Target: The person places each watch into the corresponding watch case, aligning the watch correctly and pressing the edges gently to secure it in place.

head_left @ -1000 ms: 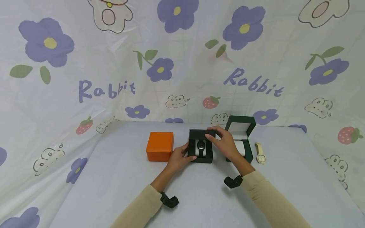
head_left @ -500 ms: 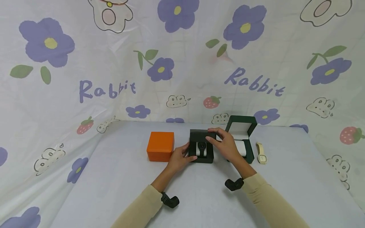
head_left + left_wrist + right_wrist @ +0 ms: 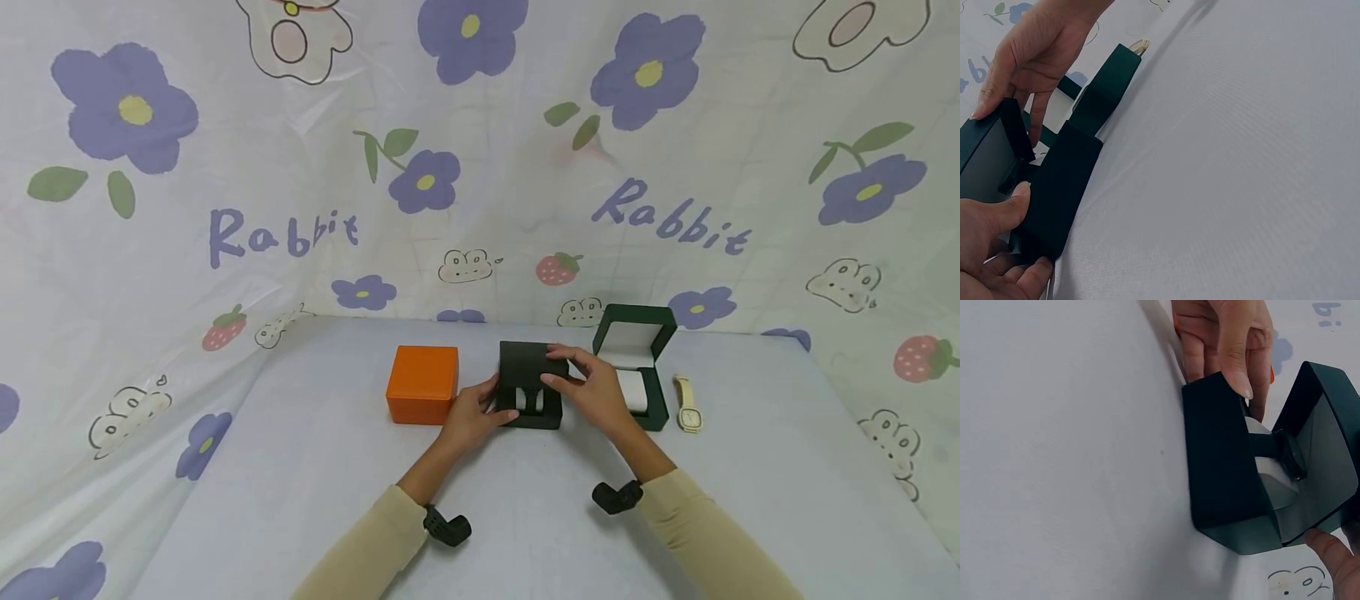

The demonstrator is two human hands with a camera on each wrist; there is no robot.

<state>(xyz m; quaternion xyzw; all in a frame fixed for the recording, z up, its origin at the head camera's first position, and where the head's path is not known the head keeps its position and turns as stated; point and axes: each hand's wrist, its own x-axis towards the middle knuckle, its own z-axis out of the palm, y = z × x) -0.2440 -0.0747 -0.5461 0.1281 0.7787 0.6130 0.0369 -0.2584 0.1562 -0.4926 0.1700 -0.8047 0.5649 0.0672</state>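
A dark watch box (image 3: 522, 367) stands half closed on the table, its lid tilted forward over the base. My left hand (image 3: 468, 415) grips the left side of the base, thumb at the front edge. With thumb and fingers, my right hand (image 3: 596, 392) holds the right side of the lid. Under the lid, a black watch (image 3: 1291, 456) sits round a white cushion (image 3: 1277, 487), mostly hidden from the head view. Behind my right hand, a green watch box (image 3: 656, 398) stands with its lid up, showing a white cushion. A gold watch (image 3: 687, 408) lies right of it.
An orange box (image 3: 422, 387) with its lid down stands just left of my left hand. The table has a white cloth (image 3: 517, 517). A patterned curtain (image 3: 480, 225) hangs behind the table.
My right hand has swung the dark box's lid forward and down, so the watch face is now covered in the head view. The left hand has stayed on the base.
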